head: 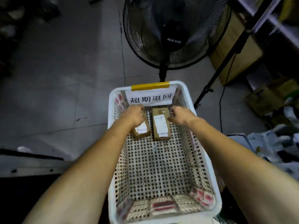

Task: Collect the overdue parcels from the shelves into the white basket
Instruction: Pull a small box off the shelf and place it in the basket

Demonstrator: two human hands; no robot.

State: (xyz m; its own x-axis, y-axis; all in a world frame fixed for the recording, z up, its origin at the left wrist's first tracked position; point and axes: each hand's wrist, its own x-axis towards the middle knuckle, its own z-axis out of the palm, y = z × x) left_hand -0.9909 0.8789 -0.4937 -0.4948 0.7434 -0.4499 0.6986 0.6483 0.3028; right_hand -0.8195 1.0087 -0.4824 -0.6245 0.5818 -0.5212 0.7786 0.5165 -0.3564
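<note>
From my head camera I look down along both forearms into the white basket (110, 110), which sits on the floor (64, 78), with my hands reaching to its far end. My left hand (135, 113) lies curled over the far end of the short parcel (141, 130). It appears to grip it from above, which I take as setting it flat on the basket's bottom rather than dropping it. Just to the right of that hand lies the long parcel (161, 123), label up, close alongside the short one, so the two line up neatly. My right hand (179, 114) is at the long parcel's right edge with the fingers bent inward. I cannot tell whether they pinch the edge or only brush it. Just beyond both hands a paper sign (150, 98) hangs from the far rim under yellow tape, so I judge I am packing from that end first to leave the near part free. Beyond the basket stands a fan (174, 33), and the shelves (283, 21) rise well to the right of my right hand.
</note>
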